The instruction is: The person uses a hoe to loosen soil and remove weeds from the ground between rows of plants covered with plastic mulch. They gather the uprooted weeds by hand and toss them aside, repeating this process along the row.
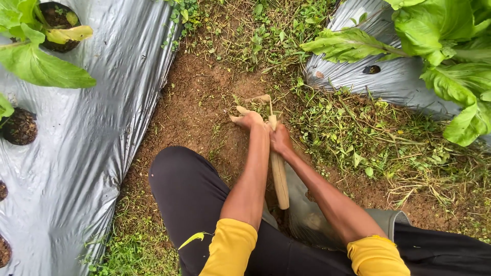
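Furrow between two covered beds

Silver plastic mulch (76, 153) flanked bare brown soil (194, 107); leafy green plants (450, 46) overhung it, and weeds (368, 138) spread low beside them.

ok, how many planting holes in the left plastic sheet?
4: one top left under leaves, one at the left edge, two slivers lower at the edge. More may lie out of frame.

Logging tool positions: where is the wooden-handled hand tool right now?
In the head view, the pale wooden-handled hand tool sits centre frame, gripped by the right hand, beside the left hand, over the bare soil furrow.
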